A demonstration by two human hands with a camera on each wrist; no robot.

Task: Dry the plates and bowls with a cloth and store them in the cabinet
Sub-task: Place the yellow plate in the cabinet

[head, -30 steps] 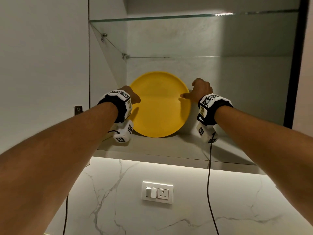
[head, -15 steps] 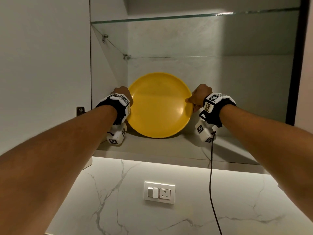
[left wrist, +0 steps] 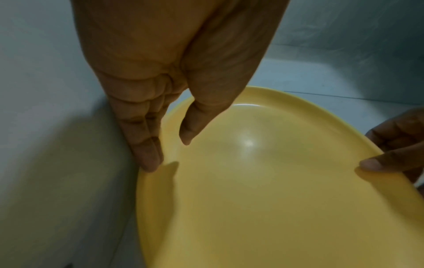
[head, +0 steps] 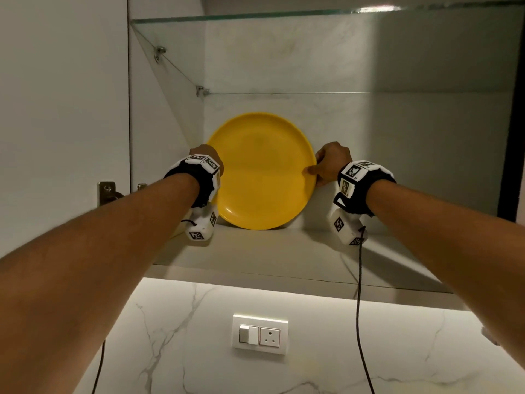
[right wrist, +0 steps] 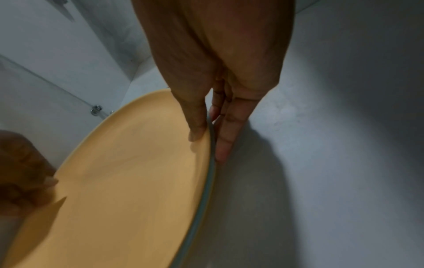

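A yellow plate (head: 261, 177) stands on its edge on the cabinet's bottom shelf (head: 278, 251) and leans on the back wall. My left hand (head: 206, 155) is at its left rim. In the left wrist view the straight fingers (left wrist: 149, 161) lie against the rim of the plate (left wrist: 275, 199), and the thumb hovers just off its face. My right hand (head: 326, 166) pinches the right rim. In the right wrist view its thumb presses the front of the plate (right wrist: 126, 181) and its fingers (right wrist: 223, 145) sit behind the edge.
A glass shelf (head: 312, 14) spans the cabinet above the plate. The open cabinet door (head: 62, 109) and its hinge (head: 106, 191) are at the left. Below the cabinet a marble wall carries a switch and socket plate (head: 260, 334). A black cable (head: 359, 294) hangs from my right wrist.
Both hands have slid outward from the plate's face to its rims. The right hand, which pointed a finger at the plate, now pinches the right edge. The plate stays standing.
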